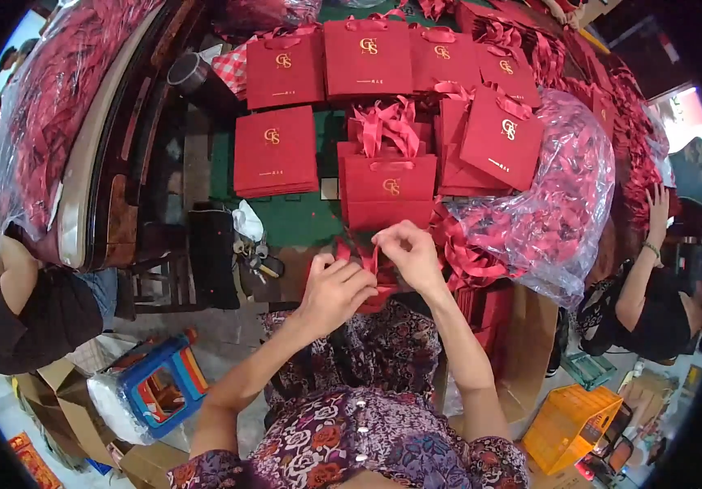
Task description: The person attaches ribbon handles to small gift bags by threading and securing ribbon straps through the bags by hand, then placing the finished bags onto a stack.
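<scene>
Red ribbon point(373, 259) shows between the person's two hands, just on the near side of a stack of red paper bags point(389, 213) on the green-topped table point(298, 226). Fingers of the left hand point(336, 292) are loosely curled beside it; the right hand point(412, 254) brings thumb and forefinger close together, though whether either grips the ribbon cannot be told.

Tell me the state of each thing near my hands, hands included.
Left hand: curled, its grip hidden
Right hand: pinched shut at a red ribbon
Red bags, front left: stacked flat
Clear plastic bag: bulging, filled
White wad: crumpled
Keys: bunched together
</scene>
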The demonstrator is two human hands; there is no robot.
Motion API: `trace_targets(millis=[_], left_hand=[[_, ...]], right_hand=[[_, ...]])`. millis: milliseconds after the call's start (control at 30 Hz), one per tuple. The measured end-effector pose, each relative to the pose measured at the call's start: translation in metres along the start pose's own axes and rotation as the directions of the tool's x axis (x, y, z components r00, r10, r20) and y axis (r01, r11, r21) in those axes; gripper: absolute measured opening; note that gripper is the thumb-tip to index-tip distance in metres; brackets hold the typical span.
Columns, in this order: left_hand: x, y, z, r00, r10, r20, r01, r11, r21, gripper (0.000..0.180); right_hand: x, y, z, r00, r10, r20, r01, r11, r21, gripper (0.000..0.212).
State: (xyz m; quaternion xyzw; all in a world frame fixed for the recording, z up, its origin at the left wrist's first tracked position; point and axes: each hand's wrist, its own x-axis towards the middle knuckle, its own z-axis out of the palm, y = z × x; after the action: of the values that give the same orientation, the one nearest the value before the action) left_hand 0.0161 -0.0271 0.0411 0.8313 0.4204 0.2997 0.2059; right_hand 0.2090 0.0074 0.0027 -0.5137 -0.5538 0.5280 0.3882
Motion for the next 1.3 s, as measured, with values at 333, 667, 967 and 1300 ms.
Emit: trace_targets(millis=[333,667,967,1300], left_hand=[[0.002,-0.017,-0.014,0.972,-0.233,-0.037,0.228,0.968,-0.109,0.015],[-0.001,0.0,0.031,0.893,-0.373,-0.252,0.331,0.924,-0.192,0.021],[-0.038,0.029,0.053,0.722,-0.562,0.404,0.601,0.219,-0.769,0.032],[-0.067,-0.004,-0.006,0.693,-0.533,0.486,0.718,0.446,-0.535,0.012]], right_hand=[[-0.026,-0.026,-0.046,0.911,-0.089,0.403,0.327,0.75,-0.575,0.031],[-0.017,-0.038,-0.013,0.965,0.167,0.203,-0.116,0.963,-0.242,0.028],[-0.012,-0.039,0.013,0.987,0.159,0.02,-0.158,0.987,-0.041,0.022],[-0.018,-0.019,-0.006,0.995,-0.06,0.086,0.098,0.815,-0.571,0.018]])
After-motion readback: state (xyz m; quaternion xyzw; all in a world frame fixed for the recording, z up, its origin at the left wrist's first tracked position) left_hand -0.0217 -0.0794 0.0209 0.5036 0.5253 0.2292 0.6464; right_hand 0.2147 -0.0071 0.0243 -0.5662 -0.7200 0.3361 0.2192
